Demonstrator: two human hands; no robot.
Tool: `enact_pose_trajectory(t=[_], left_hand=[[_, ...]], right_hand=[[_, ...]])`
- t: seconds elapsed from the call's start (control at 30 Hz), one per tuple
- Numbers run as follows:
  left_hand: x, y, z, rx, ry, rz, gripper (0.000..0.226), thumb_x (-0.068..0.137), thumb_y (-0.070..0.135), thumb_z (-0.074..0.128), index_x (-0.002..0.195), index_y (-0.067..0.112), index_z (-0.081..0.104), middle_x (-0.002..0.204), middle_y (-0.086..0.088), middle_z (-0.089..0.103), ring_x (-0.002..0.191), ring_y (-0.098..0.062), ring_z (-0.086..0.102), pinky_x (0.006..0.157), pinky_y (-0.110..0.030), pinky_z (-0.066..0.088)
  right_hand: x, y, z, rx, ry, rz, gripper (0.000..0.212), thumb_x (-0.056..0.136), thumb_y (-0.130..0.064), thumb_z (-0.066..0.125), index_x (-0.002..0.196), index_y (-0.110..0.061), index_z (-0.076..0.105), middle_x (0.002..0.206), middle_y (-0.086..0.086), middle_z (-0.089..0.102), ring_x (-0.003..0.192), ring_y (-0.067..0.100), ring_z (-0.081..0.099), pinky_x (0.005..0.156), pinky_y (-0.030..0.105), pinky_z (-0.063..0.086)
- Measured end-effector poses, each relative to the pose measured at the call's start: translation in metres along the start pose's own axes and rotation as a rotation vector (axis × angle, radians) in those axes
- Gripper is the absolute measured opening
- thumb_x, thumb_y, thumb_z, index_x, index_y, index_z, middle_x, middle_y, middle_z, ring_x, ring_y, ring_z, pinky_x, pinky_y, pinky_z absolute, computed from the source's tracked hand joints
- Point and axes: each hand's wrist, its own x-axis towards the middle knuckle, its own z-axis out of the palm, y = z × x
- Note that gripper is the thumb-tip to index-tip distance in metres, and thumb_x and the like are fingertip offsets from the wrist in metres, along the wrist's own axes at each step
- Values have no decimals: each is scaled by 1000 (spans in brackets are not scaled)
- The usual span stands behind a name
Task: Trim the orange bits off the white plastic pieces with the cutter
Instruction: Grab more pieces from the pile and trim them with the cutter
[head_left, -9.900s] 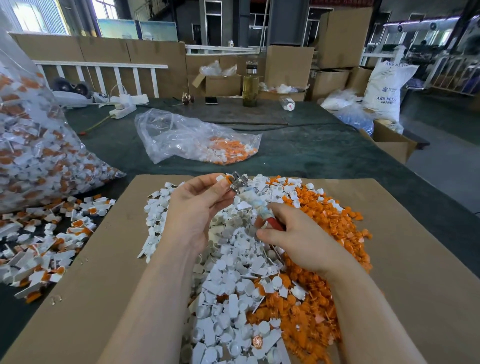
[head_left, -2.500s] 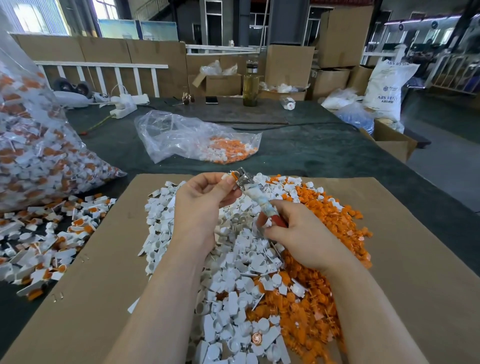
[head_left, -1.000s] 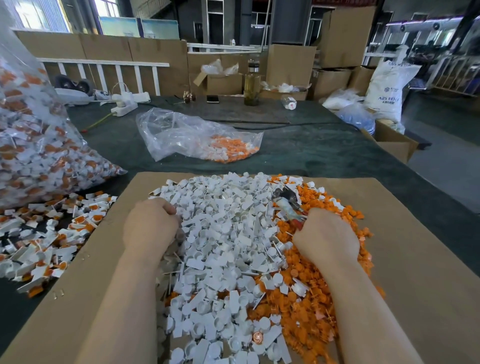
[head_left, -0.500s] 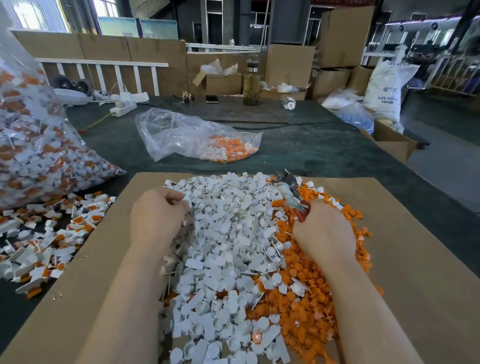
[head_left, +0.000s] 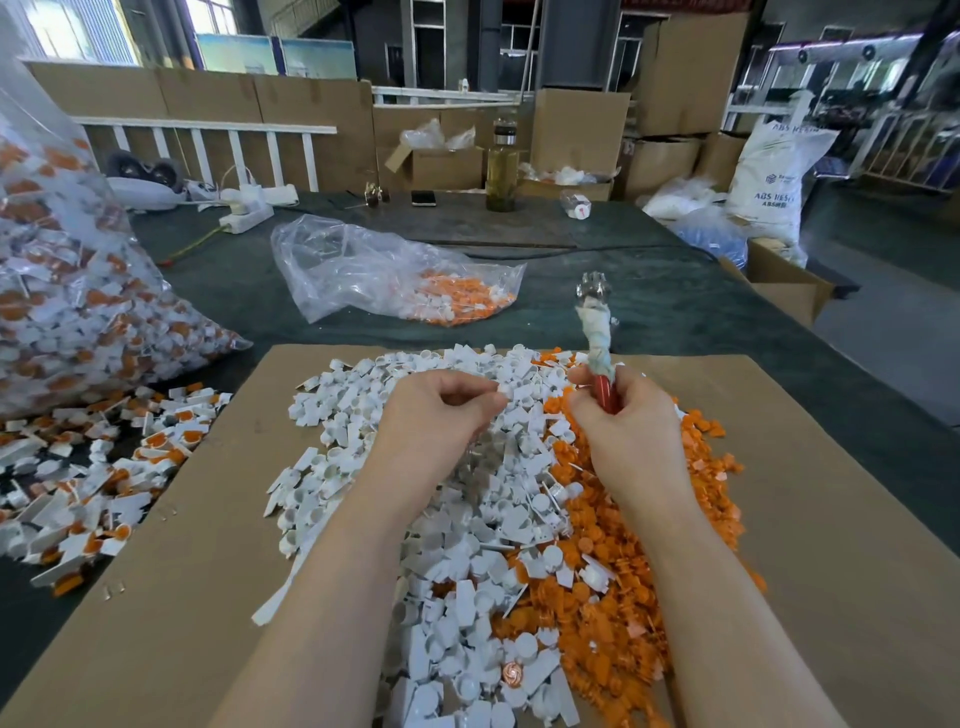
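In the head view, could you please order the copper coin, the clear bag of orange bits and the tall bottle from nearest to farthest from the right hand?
From the right hand, which grips the cutter:
1. Clear bag of orange bits, ahead and to the left on the green cloth.
2. Copper coin, low in the pile, towards the person.
3. Tall bottle, at the far edge of the table.

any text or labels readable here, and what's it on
"ABS" reads on the white sack at far right, in its lower print; the letters after it, the line below and the print near the sack's top are too blurred to read.
The small bottle lying on the table has a red mark, too small to read.
Nothing else legible.
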Motion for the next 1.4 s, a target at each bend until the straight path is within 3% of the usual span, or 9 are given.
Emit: enact_pose_trajectory(t=[0.2,0.43,0.63,0.77,0.93,1.07,1.17,1.4], left_hand=[[-5,8,16,-298,-24,-111,13,85,18,77,78,9,72,68,-4,75,65,-15,74,58,-22,57],[-9,9,20,-547,-87,-186,16,86,5,73,96,-4,65,74,-13,75,64,-16,73,55,-22,57],[-8,9,18,-568,-77,-181,11,85,2,73,91,-3,66,70,-14,74,61,-15,72,53,-19,55],[-8,9,19,-553,-71,-167,14,85,2,73,95,-4,66,71,-13,74,63,-14,73,54,-19,56],[-9,8,19,-505,-6,-152,13,81,4,78,89,2,69,73,-10,75,65,-16,73,58,-22,59],[-10,9,19,-431,50,-130,11,78,7,81,84,8,72,73,-8,76,67,-17,74,62,-22,60],[-11,13,21,-417,61,-114,12,78,0,80,80,9,72,71,-8,75,65,-17,74,62,-22,60],[-15,15,27,-306,62,-24,10,77,2,79,85,9,77,71,-6,75,63,-14,72,60,-20,58]], right_hand=[[-4,-5,7,127,-7,-58,16,94,-12,59,95,-27,65,45,-19,45,38,2,33,39,12,28],[-5,-3,13,85,-2,-119,17,93,-15,61,93,-32,63,58,-22,54,46,-1,43,45,10,34],[-6,-2,14,75,-33,-118,12,92,-15,63,95,-27,64,61,-23,58,47,-3,47,44,10,35],[-5,0,15,23,-13,-75,6,90,-21,66,85,-23,64,66,-8,60,50,-1,47,47,15,40],[-5,1,15,2,-13,-50,9,90,-24,66,81,-23,63,59,-9,54,45,0,43,44,15,35],[-7,-4,15,-75,39,-137,6,91,-24,66,87,-24,61,65,-13,55,57,-5,53,49,9,39],[-10,-6,16,-203,94,-217,11,90,-27,66,91,-29,56,72,-17,57,66,0,57,51,12,40],[-13,-2,21,-338,204,-280,22,87,-25,68,91,-33,48,66,-19,48,51,-1,42,51,16,27]])
